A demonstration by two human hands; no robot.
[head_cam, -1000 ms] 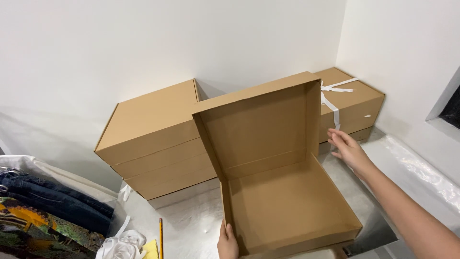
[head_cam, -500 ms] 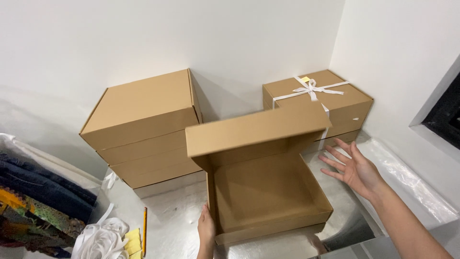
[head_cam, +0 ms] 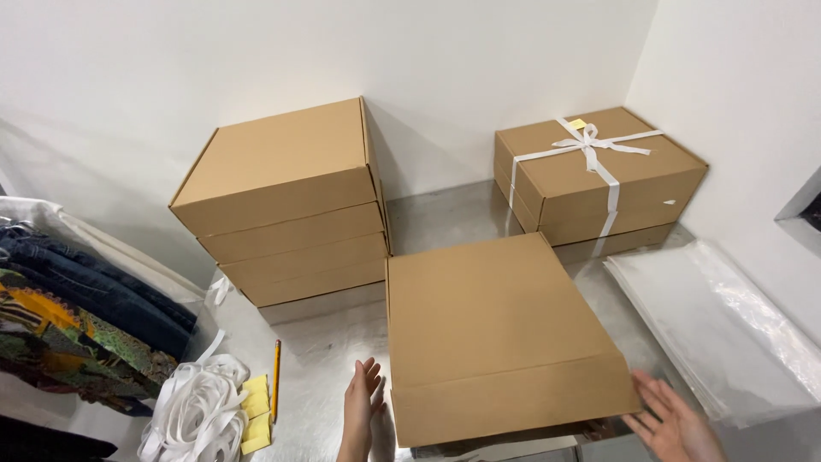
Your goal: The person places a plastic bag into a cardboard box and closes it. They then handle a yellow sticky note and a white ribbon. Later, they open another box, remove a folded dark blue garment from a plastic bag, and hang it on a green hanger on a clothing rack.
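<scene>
A flat brown cardboard box (head_cam: 496,325) lies shut on the metal table (head_cam: 333,342) right in front of me. My left hand (head_cam: 359,411) rests flat against its near left corner, fingers apart. At the near right corner my right hand (head_cam: 676,423) is spread open, fingertips touching the box's front flap. Neither hand grips anything.
A stack of several closed cardboard boxes (head_cam: 286,205) stands at the back left. A box tied with white ribbon (head_cam: 599,171) sits back right. Clear plastic bags (head_cam: 727,325) lie on the right. White ribbon coils (head_cam: 197,411), yellow notes (head_cam: 255,411), a pencil (head_cam: 276,381) and folded clothes (head_cam: 77,316) lie left.
The box's lid went from standing open to folded down shut. My right hand left the lid and came to the near right corner; my left hand stayed at the near left.
</scene>
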